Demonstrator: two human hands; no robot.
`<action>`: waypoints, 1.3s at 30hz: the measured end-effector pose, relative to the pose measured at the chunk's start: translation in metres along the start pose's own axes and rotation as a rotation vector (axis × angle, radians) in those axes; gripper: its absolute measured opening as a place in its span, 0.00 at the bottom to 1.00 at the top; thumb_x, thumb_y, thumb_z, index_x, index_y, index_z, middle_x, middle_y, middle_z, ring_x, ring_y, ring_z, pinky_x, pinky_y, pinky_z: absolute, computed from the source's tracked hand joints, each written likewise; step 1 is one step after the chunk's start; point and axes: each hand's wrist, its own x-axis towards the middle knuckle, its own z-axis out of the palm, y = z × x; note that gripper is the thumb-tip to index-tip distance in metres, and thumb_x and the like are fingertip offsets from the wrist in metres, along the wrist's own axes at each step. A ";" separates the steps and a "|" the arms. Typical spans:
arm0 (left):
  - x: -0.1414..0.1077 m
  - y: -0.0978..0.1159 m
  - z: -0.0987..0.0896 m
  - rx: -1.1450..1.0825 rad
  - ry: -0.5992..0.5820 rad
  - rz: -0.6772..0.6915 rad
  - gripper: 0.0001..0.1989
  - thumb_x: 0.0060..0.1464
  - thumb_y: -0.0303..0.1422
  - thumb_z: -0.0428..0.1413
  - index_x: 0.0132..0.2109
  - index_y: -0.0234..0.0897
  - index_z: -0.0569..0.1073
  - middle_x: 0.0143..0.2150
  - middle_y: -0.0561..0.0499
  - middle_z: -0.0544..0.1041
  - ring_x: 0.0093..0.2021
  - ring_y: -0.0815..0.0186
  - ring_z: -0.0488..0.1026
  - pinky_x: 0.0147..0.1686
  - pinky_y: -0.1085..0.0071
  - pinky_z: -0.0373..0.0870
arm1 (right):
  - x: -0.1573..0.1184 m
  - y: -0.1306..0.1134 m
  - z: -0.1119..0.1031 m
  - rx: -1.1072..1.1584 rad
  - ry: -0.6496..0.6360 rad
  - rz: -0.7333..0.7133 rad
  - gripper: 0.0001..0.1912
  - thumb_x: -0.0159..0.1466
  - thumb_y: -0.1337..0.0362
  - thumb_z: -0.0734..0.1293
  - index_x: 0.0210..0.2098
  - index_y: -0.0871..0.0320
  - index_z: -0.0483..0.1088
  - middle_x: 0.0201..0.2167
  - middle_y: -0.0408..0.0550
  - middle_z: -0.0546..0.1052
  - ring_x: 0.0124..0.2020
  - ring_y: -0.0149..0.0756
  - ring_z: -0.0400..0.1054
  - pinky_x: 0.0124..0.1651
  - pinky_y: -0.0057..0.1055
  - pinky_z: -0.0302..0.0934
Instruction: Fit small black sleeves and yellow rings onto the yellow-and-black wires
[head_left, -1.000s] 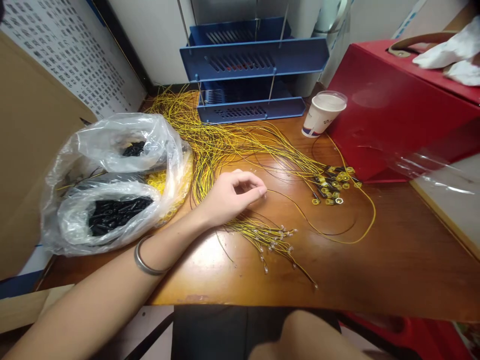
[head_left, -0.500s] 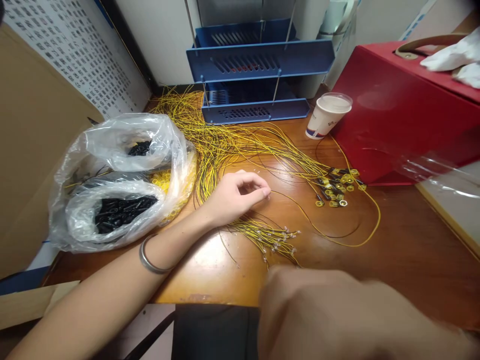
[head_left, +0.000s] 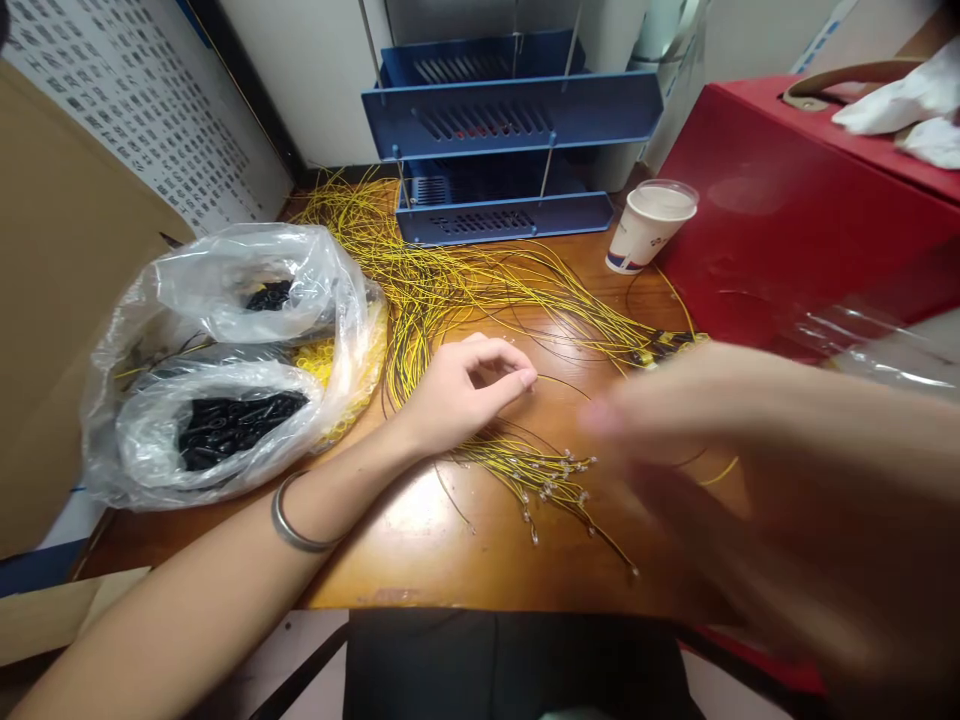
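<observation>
My left hand [head_left: 466,395] rests over the table with thumb and forefinger pinched on a thin wire [head_left: 564,384], which runs off to the right. Just below that hand, a fan of yellow and black wires [head_left: 510,468] ends in small clear tips. My right hand [head_left: 720,430] is smeared by motion at the right, and its fingers cannot be made out clearly. It covers most of the black and yellow connector ends [head_left: 664,345] of the long wire bundle [head_left: 427,285] lying across the table.
At the left stands a clear plastic bag [head_left: 356,300] with black sleeves [head_left: 236,430] and yellow pieces [head_left: 315,358]. A blue tray rack [head_left: 510,115] is at the back. A paper cup [head_left: 646,230] stands beside a red box [head_left: 810,220].
My right hand has moved up from the lower front to over the connector ends. The left hand keeps its pinch on the wire. The view has shifted slightly.
</observation>
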 end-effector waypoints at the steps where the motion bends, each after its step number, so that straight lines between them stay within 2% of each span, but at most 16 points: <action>1: 0.000 0.000 0.000 0.009 0.008 0.013 0.08 0.56 0.34 0.59 0.33 0.33 0.78 0.32 0.50 0.78 0.34 0.67 0.71 0.37 0.70 0.65 | 0.013 0.006 0.002 -0.020 -0.002 0.027 0.08 0.64 0.60 0.69 0.43 0.48 0.76 0.42 0.46 0.79 0.40 0.39 0.74 0.39 0.35 0.69; 3: 0.000 0.001 0.000 0.028 0.021 0.043 0.07 0.56 0.33 0.59 0.34 0.33 0.79 0.32 0.50 0.78 0.35 0.67 0.72 0.39 0.70 0.65 | 0.034 0.021 0.010 -0.004 -0.056 0.084 0.10 0.61 0.62 0.71 0.43 0.51 0.76 0.41 0.46 0.79 0.39 0.40 0.74 0.40 0.36 0.68; 6: 0.000 0.000 0.000 0.039 0.031 0.075 0.06 0.56 0.32 0.60 0.35 0.33 0.79 0.33 0.50 0.79 0.35 0.68 0.72 0.39 0.70 0.66 | 0.049 0.042 0.031 0.248 -0.234 0.156 0.11 0.62 0.60 0.70 0.43 0.58 0.74 0.38 0.49 0.79 0.36 0.37 0.73 0.41 0.35 0.68; 9: -0.001 -0.002 0.001 0.039 0.053 0.081 0.06 0.56 0.32 0.60 0.36 0.33 0.79 0.34 0.50 0.80 0.35 0.68 0.73 0.39 0.70 0.66 | 0.047 0.051 0.049 0.571 -0.297 0.324 0.13 0.62 0.57 0.70 0.38 0.61 0.71 0.31 0.47 0.77 0.29 0.32 0.72 0.32 0.30 0.66; 11: -0.001 -0.002 0.001 0.052 0.060 0.079 0.06 0.56 0.32 0.60 0.35 0.33 0.79 0.34 0.50 0.80 0.35 0.67 0.73 0.39 0.70 0.67 | 0.043 0.051 0.055 0.667 -0.277 0.393 0.13 0.62 0.57 0.70 0.38 0.61 0.70 0.26 0.43 0.74 0.22 0.27 0.66 0.24 0.25 0.60; 13: -0.001 -0.001 0.001 0.072 0.053 0.078 0.06 0.57 0.32 0.60 0.35 0.34 0.79 0.33 0.51 0.80 0.35 0.67 0.73 0.40 0.70 0.67 | 0.040 0.049 0.055 0.662 -0.211 0.381 0.11 0.62 0.59 0.69 0.36 0.61 0.71 0.26 0.43 0.73 0.21 0.25 0.63 0.22 0.24 0.56; 16: 0.000 0.001 0.000 0.087 0.036 0.068 0.06 0.57 0.32 0.59 0.35 0.35 0.79 0.32 0.51 0.80 0.35 0.67 0.73 0.39 0.70 0.67 | 0.039 0.046 0.053 0.593 -0.114 0.334 0.07 0.62 0.62 0.69 0.32 0.61 0.72 0.28 0.47 0.75 0.27 0.28 0.66 0.27 0.25 0.59; 18: 0.000 0.002 0.000 0.084 0.027 0.055 0.06 0.57 0.32 0.59 0.35 0.35 0.80 0.33 0.50 0.80 0.35 0.67 0.73 0.39 0.70 0.67 | 0.040 0.045 0.052 0.556 -0.099 0.328 0.06 0.62 0.63 0.69 0.32 0.60 0.73 0.29 0.47 0.76 0.27 0.29 0.67 0.28 0.26 0.60; 26: -0.001 0.001 0.002 0.078 0.014 0.042 0.07 0.58 0.33 0.59 0.36 0.35 0.79 0.34 0.50 0.79 0.35 0.67 0.73 0.38 0.70 0.67 | 0.036 0.046 0.053 0.497 -0.092 0.311 0.06 0.63 0.63 0.68 0.32 0.60 0.73 0.29 0.46 0.75 0.28 0.29 0.67 0.30 0.25 0.61; 30: -0.001 0.000 0.001 0.097 0.012 0.054 0.06 0.58 0.32 0.59 0.36 0.34 0.79 0.33 0.51 0.79 0.35 0.68 0.72 0.38 0.71 0.66 | 0.033 0.048 0.053 0.454 -0.131 0.327 0.08 0.65 0.61 0.66 0.34 0.61 0.71 0.19 0.39 0.66 0.19 0.25 0.56 0.21 0.24 0.48; 33: -0.001 0.000 0.002 0.100 -0.003 0.074 0.06 0.58 0.32 0.59 0.36 0.34 0.78 0.32 0.51 0.78 0.35 0.68 0.72 0.38 0.71 0.67 | 0.031 0.049 0.053 0.457 -0.177 0.333 0.08 0.66 0.61 0.64 0.33 0.60 0.68 0.15 0.35 0.59 0.16 0.23 0.47 0.19 0.25 0.39; 39: -0.003 0.002 0.002 0.092 -0.026 0.097 0.06 0.58 0.32 0.59 0.35 0.34 0.78 0.32 0.50 0.78 0.35 0.67 0.73 0.39 0.71 0.67 | 0.028 0.052 0.052 0.492 -0.231 0.315 0.08 0.68 0.61 0.62 0.35 0.58 0.64 0.15 0.33 0.56 0.15 0.23 0.46 0.19 0.25 0.38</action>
